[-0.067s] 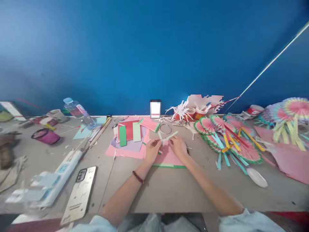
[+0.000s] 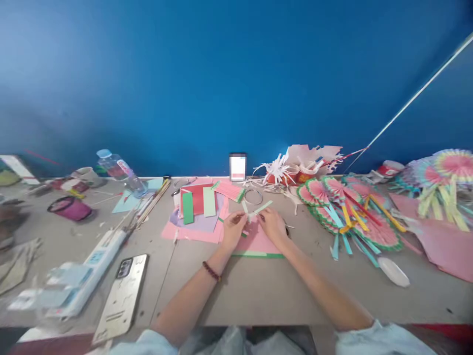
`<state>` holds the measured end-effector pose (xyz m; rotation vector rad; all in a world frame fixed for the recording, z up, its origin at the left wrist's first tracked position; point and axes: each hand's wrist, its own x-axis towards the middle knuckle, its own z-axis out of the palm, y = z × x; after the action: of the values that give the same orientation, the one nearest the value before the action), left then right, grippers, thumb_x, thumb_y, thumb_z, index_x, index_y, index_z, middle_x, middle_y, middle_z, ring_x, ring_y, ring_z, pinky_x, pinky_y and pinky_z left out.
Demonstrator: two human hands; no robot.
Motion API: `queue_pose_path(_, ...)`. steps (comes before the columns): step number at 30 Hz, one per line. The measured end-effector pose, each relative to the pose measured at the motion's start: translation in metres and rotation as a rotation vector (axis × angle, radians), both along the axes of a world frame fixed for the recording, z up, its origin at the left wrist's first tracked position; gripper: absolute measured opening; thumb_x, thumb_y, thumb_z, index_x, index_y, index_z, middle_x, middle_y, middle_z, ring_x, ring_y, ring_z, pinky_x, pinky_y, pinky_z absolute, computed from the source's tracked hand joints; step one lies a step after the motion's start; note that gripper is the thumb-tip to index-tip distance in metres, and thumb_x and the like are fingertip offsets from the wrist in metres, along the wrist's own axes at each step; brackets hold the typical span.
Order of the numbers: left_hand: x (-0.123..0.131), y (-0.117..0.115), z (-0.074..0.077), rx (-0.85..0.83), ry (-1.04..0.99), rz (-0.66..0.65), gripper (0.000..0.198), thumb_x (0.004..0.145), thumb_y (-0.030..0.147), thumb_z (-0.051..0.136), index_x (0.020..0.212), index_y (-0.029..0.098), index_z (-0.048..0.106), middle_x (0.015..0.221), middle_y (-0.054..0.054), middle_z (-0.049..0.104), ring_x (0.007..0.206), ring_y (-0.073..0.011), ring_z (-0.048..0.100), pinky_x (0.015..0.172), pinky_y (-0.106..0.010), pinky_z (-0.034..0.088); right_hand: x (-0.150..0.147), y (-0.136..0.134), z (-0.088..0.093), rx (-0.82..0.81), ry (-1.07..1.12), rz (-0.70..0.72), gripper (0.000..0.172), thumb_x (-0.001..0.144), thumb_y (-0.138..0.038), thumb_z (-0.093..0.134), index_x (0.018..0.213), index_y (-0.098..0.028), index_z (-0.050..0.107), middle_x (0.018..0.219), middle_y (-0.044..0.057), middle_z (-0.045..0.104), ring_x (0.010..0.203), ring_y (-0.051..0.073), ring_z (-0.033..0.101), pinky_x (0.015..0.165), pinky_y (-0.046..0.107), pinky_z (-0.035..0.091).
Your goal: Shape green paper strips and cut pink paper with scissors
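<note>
Both hands meet over a pink paper sheet [image 2: 258, 241] with a green strip along its near edge. My left hand [image 2: 235, 228] is closed in a pinch at the lower end of a pale green paper strip [image 2: 245, 206]. Opposite it, my right hand [image 2: 272, 223] pinches a second pale green strip [image 2: 264, 207] that slants up to the right. The two strips come together between my fingertips in a V shape. Whether they are joined there is too small to tell. A grey ring, perhaps a tape roll [image 2: 253, 197], lies just beyond my fingers.
Left of my hands are stacked coloured papers [image 2: 194, 235] and a pleated pink paper [image 2: 229, 191]. A phone [image 2: 121, 296], a plastic bottle [image 2: 123, 172] and a pink mesh cup [image 2: 69, 209] stand further left. Pleated paper fans [image 2: 369, 229] and a white spoon-shaped piece [image 2: 393, 272] lie right.
</note>
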<state>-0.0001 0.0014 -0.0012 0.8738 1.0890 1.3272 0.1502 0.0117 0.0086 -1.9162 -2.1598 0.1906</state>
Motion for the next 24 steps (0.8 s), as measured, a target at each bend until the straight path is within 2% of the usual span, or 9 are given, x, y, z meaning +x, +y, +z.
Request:
queue_pose_path(6, -0.002, 0.0, 0.001, -0.003, 0.022, -0.025, 0.048, 0.057, 0.053, 0.085, 0.079, 0.016, 0.066, 0.056, 0.003, 0.061, 0.043, -0.0104, 0.056, 0.035, -0.021, 0.048, 0.003, 0.004, -0.008, 0.041, 0.104, -0.025, 0.016, 0.089, -0.017, 0.058, 0.088, -0.017, 0.074, 0.097, 0.01, 0.074, 0.097, 0.022, 0.064, 0.086, 0.029, 0.043)
queue_pose_path(10, -0.003, 0.0, 0.003, 0.004, 0.034, -0.04, 0.043, 0.059, 0.05, 0.084, 0.079, 0.016, 0.066, 0.056, 0.003, 0.061, 0.042, -0.0106, 0.056, 0.034, -0.02, 0.046, 0.007, 0.008, -0.009, 0.033, 0.311, -0.055, 0.011, 0.081, -0.014, 0.062, 0.082, -0.018, 0.073, 0.091, 0.008, 0.075, 0.088, 0.02, 0.067, 0.082, 0.028, 0.047)
queue_pose_path(15, -0.002, 0.0, 0.001, 0.008, 0.039, -0.049, 0.039, 0.062, 0.047, 0.083, 0.078, 0.016, 0.065, 0.056, 0.002, 0.061, 0.041, -0.01, 0.055, 0.034, -0.021, 0.045, 0.009, 0.011, -0.011, -0.052, 0.531, -0.076, 0.01, 0.076, -0.015, 0.065, 0.078, -0.019, 0.074, 0.082, 0.005, 0.077, 0.075, 0.018, 0.069, 0.076, 0.029, 0.05)
queue_pose_path(21, -0.002, -0.001, 0.002, 0.01, 0.049, -0.061, 0.042, 0.062, 0.049, 0.082, 0.08, 0.015, 0.065, 0.056, 0.001, 0.061, 0.042, -0.0108, 0.056, 0.036, -0.021, 0.046, 0.008, 0.01, -0.014, -0.096, 0.565, -0.093, 0.01, 0.077, -0.019, 0.067, 0.077, -0.021, 0.076, 0.081, 0.003, 0.079, 0.077, 0.019, 0.072, 0.081, 0.032, 0.05)
queue_pose_path(24, -0.002, -0.002, 0.003, 0.012, 0.055, -0.064, 0.042, 0.062, 0.049, 0.082, 0.08, 0.015, 0.066, 0.056, 0.002, 0.06, 0.042, -0.0107, 0.057, 0.036, -0.021, 0.046, 0.008, 0.009, -0.012, -0.047, 0.523, -0.071, 0.01, 0.078, -0.02, 0.066, 0.075, -0.022, 0.075, 0.079, 0.001, 0.079, 0.078, 0.019, 0.071, 0.083, 0.033, 0.048)
